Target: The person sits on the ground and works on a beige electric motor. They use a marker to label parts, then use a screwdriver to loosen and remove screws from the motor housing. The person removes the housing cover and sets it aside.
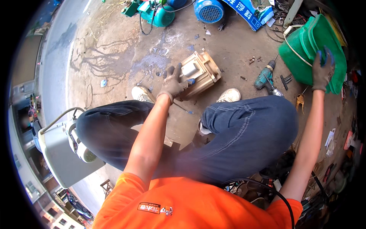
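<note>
My gloved left hand (174, 82) grips the near-left part of a tan metal motor housing (206, 68), which lies tilted on the ground between my shoes (228, 95), its fingers spread over the casing. My gloved right hand (323, 66) holds the rim of stacked green buckets (295, 57) at the right. A thin screwdriver-like rod (185, 110) lies below the housing. Right of the housing lie a teal cordless drill (263, 76), a silver tool (276, 91), a dark T-handled tool (286, 82) and several small bolts (254, 60).
A green motor (162, 15), a blue motor (209, 11) and torn blue packaging (244, 13) lie ahead. A grey metal machine (65, 152) stands by my left knee. A road (57, 65) runs along the left. Cables (282, 194) and scattered clutter (329, 139) lie at the right.
</note>
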Demonstrator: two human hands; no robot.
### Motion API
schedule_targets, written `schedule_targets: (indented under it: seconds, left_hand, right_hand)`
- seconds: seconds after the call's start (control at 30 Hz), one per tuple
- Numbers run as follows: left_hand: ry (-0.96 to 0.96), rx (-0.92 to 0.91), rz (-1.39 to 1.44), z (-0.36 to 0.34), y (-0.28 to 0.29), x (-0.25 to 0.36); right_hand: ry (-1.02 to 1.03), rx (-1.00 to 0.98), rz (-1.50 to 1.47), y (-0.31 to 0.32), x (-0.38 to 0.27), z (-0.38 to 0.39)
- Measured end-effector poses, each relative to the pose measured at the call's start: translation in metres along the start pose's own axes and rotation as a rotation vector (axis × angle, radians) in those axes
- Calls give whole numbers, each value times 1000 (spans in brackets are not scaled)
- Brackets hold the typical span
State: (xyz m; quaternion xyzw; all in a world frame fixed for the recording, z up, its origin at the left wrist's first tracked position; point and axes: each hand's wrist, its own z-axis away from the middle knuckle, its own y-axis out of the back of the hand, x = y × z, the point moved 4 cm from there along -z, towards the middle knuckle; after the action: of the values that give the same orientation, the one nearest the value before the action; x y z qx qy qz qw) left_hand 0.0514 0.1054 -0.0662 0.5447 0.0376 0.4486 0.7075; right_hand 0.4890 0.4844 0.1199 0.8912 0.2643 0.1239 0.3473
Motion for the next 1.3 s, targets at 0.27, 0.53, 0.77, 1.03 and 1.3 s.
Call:
schedule_targets:
  seconds: [0.27, 0.53, 0.77, 1.03, 1.3]
  left_hand:
    - [-10, -195, 375, -67, 17, -67]
    - [47, -170, 738, -49, 4, -102]
    - [49, -110, 928, -36, -16, -133]
    - [180, -155, 981, -30, 16, -111]
    - [256, -25, 874, -24, 13, -103]
  right_hand:
    - [-444, -723, -768, -85, -200, 134]
    - [-788, -1272, -1159, -121, -291, 219]
    - [-1006, -1402, -1201, -132, -327, 198]
    - [-1057, -1437, -968, -142, -350, 198]
    - [-1061, -1520, -937, -127, -341, 205]
